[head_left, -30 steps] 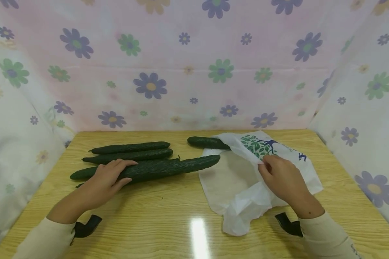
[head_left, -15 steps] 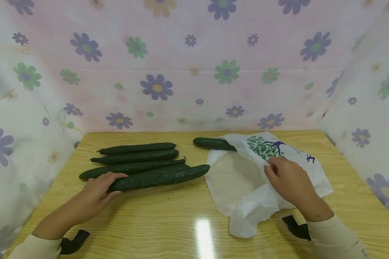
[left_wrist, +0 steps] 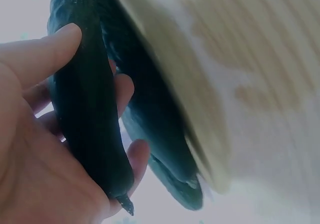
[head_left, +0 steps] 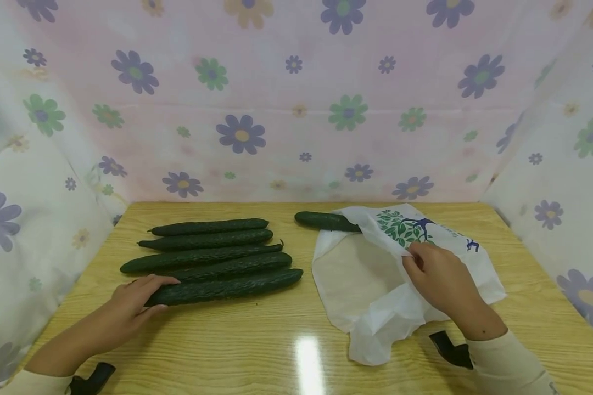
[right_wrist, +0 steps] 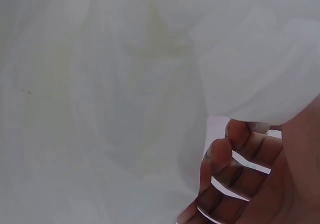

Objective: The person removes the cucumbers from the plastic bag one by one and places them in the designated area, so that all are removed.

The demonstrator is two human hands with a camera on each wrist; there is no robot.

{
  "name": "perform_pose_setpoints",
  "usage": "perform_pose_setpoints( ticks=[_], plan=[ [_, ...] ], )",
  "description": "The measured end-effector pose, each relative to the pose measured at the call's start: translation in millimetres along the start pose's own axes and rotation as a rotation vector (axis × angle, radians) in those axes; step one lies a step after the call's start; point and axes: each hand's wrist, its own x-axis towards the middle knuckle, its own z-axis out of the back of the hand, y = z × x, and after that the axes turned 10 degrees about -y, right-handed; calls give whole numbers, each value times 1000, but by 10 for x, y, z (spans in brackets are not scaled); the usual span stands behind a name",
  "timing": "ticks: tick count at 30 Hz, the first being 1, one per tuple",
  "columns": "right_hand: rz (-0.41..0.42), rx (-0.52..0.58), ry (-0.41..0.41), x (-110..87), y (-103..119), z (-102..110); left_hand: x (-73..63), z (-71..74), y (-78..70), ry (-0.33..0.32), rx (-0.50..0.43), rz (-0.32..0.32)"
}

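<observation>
My left hand (head_left: 134, 303) grips the stem end of the nearest cucumber (head_left: 232, 286), the front one of a row on the table. In the left wrist view the thumb lies across that cucumber (left_wrist: 87, 108) and the fingers curl round its other side. My right hand (head_left: 442, 280) pinches the upper edge of the mouth of a white plastic bag (head_left: 464, 269) printed with a green and blue tree. The bag's mouth gapes toward the left. Another cucumber (head_left: 321, 220) pokes out of the bag's far side, its right end hidden inside.
Several more cucumbers lie side by side behind the held one, among them the rearmost cucumber (head_left: 210, 226). Everything rests on a wooden table (head_left: 237, 351). A flowered cloth (head_left: 286, 131) hangs behind and along both sides.
My left hand has moved toward the front left with its cucumber, which now lies in front of the row instead of across it. The right hand keeps its hold on the bag.
</observation>
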Motion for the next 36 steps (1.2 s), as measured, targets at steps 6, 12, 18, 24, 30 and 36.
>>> perform_pose_setpoints(
  ticks=[6,12,18,24,30,36],
  plan=[
    [4,-5,-6,-1,3,0,-47,-35,112,12,-19,10],
    [14,-7,-16,8,-7,2,-50,-59,188,-13,-59,-35],
    [11,-9,-28,18,-11,32,-42,-52,203,14,-53,68],
    [7,-11,-24,16,-14,36,-51,-80,206,-19,43,78],
    [4,-2,-21,13,-6,31,-62,-92,156,-54,199,106],
    [-2,-5,-8,10,-2,18,-27,-96,71,-71,232,78]
  ],
)
